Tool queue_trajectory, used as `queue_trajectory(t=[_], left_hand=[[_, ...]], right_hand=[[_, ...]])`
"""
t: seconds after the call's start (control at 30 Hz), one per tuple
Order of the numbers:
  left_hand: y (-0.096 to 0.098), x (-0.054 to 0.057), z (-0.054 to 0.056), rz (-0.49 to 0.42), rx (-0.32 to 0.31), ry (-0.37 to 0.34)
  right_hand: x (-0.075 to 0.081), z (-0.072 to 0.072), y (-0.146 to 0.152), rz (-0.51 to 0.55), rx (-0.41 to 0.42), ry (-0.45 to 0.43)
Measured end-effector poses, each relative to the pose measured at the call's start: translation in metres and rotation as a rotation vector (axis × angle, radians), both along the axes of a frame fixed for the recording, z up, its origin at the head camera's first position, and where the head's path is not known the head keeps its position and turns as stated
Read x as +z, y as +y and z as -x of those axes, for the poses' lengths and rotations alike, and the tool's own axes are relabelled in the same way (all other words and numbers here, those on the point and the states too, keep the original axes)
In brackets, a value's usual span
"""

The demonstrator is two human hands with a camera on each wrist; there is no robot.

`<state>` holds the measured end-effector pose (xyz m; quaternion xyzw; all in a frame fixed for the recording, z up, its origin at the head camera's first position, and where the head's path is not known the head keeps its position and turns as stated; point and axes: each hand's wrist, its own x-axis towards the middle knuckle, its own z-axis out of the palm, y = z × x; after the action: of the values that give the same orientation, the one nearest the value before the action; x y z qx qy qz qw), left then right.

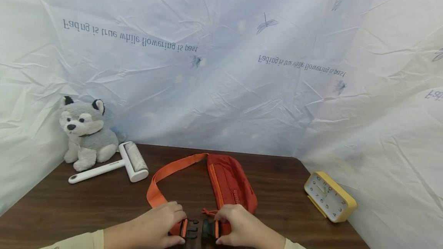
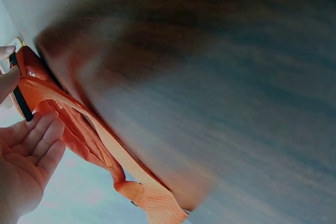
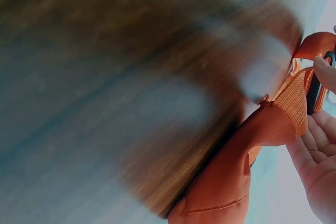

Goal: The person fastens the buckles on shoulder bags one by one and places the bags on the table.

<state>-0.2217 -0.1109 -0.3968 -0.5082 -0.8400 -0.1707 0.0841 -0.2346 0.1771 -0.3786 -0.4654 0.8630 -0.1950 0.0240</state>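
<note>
An orange-red waist bag [image 1: 230,181] lies on the dark wooden table, its orange strap [image 1: 162,180] looping out to the left. My left hand [image 1: 160,222] pinches the black pronged half of the buckle [image 1: 190,229] between thumb and fingers. Facing it, my right hand [image 1: 240,226] pinches the socket half of the buckle [image 1: 209,229]. A small gap separates the two halves. In the left wrist view the strap [image 2: 121,150] runs away from the pinched buckle piece. The right wrist view shows the bag's end [image 3: 220,182] beside the right fingers.
A grey and white plush husky [image 1: 88,133] sits at the back left. Before it lies a white lint roller [image 1: 133,162]. A yellow alarm clock [image 1: 328,197] stands near the right edge. Pale printed cloth [image 1: 221,87] hangs behind and beside the table.
</note>
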Motion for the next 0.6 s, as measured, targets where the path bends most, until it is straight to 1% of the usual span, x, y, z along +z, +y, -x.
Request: queue_trajectory(t=[0.37, 0.6], left_hand=[[0.0019, -0.0018, 0.0011, -0.012, 0.002, 0.005], [0.0031, -0.0018, 0.0017, -0.017, 0.005, 0.024]], right_hand=[[-0.0001, 0.0003, -0.0019, 0.014, 0.028, 0.022], [0.0008, -0.0004, -0.0031, 0.025, 0.018, 0.010]])
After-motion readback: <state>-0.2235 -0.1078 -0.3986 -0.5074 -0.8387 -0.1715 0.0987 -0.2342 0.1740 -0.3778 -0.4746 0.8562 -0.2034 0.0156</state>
